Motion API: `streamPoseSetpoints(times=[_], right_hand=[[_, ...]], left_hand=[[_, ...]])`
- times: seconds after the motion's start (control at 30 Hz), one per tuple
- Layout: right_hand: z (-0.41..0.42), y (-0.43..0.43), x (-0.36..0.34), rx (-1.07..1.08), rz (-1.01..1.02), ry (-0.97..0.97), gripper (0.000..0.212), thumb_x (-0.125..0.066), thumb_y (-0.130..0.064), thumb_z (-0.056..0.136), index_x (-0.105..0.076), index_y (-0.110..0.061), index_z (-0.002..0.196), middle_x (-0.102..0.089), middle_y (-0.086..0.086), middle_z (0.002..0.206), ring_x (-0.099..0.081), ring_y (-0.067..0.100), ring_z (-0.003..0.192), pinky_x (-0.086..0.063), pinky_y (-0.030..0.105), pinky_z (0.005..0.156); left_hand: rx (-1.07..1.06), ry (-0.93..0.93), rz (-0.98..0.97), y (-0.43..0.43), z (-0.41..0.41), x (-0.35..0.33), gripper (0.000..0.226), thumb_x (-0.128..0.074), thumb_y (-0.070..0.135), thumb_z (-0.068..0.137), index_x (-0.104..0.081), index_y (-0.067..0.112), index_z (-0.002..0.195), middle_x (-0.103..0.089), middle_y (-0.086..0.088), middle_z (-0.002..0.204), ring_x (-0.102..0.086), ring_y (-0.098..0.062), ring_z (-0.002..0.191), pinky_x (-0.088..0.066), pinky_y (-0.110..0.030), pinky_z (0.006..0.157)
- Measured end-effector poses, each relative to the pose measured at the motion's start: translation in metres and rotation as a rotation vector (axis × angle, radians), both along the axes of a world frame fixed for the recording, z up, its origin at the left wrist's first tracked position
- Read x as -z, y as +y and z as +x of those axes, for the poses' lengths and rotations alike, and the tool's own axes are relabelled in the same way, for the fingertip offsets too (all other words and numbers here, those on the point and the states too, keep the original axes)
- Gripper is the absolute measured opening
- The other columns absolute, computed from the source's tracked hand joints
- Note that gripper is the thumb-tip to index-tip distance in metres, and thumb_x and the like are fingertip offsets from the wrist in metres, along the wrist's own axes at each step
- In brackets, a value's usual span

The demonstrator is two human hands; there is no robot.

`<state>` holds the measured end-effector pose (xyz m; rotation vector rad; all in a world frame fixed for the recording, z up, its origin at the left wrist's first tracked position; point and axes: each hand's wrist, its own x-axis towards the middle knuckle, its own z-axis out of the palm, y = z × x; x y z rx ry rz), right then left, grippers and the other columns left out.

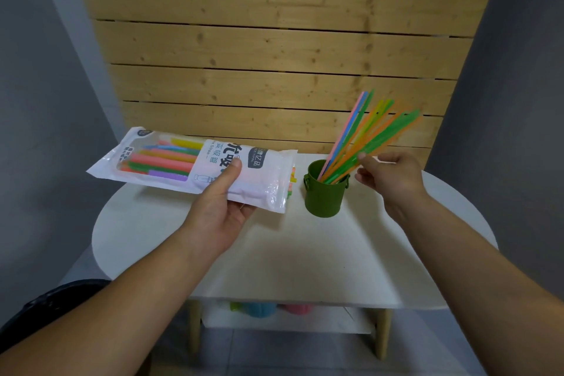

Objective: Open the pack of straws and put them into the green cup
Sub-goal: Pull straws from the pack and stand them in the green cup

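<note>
Your left hand (219,207) hides its fingers beneath the pack of straws (171,159); only the thumb shows, clamped on top, holding the pack above the table (305,253). Your right hand (390,177) holds nothing, its fingers loosely apart beside the loose straws (375,131) fanned out in the green cup (325,195). Whether its fingertips touch them is hard to tell.

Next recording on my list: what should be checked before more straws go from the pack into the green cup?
1. Green cup upright on the table: ok.
2. Straws in the cup lean right, inside its rim: ok.
3. Left hand grips the pack, open end toward the cup: ok.
4. Straw ends showing at that opening: ok.
5. Right hand free of the cup's straws: cannot tell; its fingers are against them.
</note>
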<state>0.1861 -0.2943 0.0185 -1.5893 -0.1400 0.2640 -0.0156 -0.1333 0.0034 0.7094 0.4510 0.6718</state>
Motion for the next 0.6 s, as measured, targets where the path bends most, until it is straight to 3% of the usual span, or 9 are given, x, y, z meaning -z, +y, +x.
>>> streamPoseSetpoints(times=[0.1, 0.17, 0.23, 0.33, 0.43, 0.5, 0.6], right_hand=[[-0.021, 0.003, 0.003, -0.046, -0.114, 0.13, 0.036, -0.074, -0.028, 0.088, -0.051, -0.003, 0.1, -0.056, 0.014, 0.09, -0.064, 0.029, 0.073, -0.061, 0.046, 0.078], [-0.041, 0.008, 0.004, -0.144, -0.101, 0.286, 0.039, -0.063, -0.041, 0.094, -0.055, -0.003, 0.098, -0.06, 0.018, 0.093, -0.066, 0.032, 0.075, -0.061, 0.045, 0.075], [-0.055, 0.017, 0.004, -0.214, 0.069, 0.446, 0.046, -0.049, -0.048, 0.099, -0.055, -0.002, 0.1, -0.064, 0.023, 0.097, -0.069, 0.035, 0.082, -0.059, 0.045, 0.076], [-0.07, 0.031, 0.004, -0.276, 0.324, 0.593, 0.063, -0.036, -0.053, 0.102, -0.054, 0.004, 0.122, -0.065, 0.026, 0.119, -0.067, 0.037, 0.104, -0.054, 0.047, 0.09], [-0.083, 0.041, 0.006, -0.26, 0.457, 0.669, 0.059, -0.037, -0.051, 0.102, -0.061, -0.002, 0.125, -0.07, 0.019, 0.12, -0.066, 0.037, 0.111, -0.049, 0.05, 0.102], [-0.087, 0.044, 0.008, -0.227, 0.504, 0.687, 0.047, -0.043, -0.047, 0.101, -0.064, -0.008, 0.116, -0.073, 0.013, 0.112, -0.069, 0.034, 0.103, -0.052, 0.051, 0.097], [-0.088, 0.044, 0.007, -0.164, 0.497, 0.657, 0.034, -0.044, -0.039, 0.104, -0.061, -0.012, 0.091, -0.07, 0.006, 0.074, -0.069, 0.021, 0.065, -0.057, 0.036, 0.066]], left_hand=[[-0.002, 0.002, 0.013, 0.001, 0.0, -0.001, 0.038, -0.068, 0.017, 0.093, -0.061, 0.021, 0.13, -0.077, -0.007, 0.116, -0.076, -0.021, 0.1, -0.064, -0.04, 0.078], [0.0, 0.003, 0.034, 0.0, 0.001, -0.001, 0.042, -0.069, 0.017, 0.092, -0.059, 0.021, 0.134, -0.077, -0.007, 0.116, -0.076, -0.021, 0.1, -0.064, -0.04, 0.077], [0.013, 0.021, 0.087, -0.003, 0.002, -0.002, 0.041, -0.069, 0.016, 0.092, -0.061, 0.02, 0.132, -0.077, -0.007, 0.115, -0.076, -0.022, 0.1, -0.064, -0.04, 0.077], [0.033, 0.08, 0.226, -0.01, 0.004, -0.002, 0.033, -0.07, 0.016, 0.092, -0.066, 0.018, 0.125, -0.077, -0.008, 0.116, -0.075, -0.024, 0.102, -0.063, -0.041, 0.084], [0.035, 0.125, 0.35, -0.018, 0.003, -0.003, 0.032, -0.071, 0.013, 0.091, -0.069, 0.017, 0.122, -0.078, -0.006, 0.113, -0.076, -0.022, 0.1, -0.063, -0.039, 0.079], [0.026, 0.124, 0.39, -0.02, 0.002, -0.004, 0.032, -0.07, 0.01, 0.091, -0.068, 0.02, 0.122, -0.079, -0.003, 0.111, -0.076, -0.02, 0.099, -0.063, -0.037, 0.075], [0.003, 0.127, 0.35, -0.015, 0.001, -0.003, 0.036, -0.072, 0.012, 0.091, -0.067, 0.016, 0.126, -0.078, -0.005, 0.113, -0.076, -0.022, 0.101, -0.063, -0.038, 0.075]])
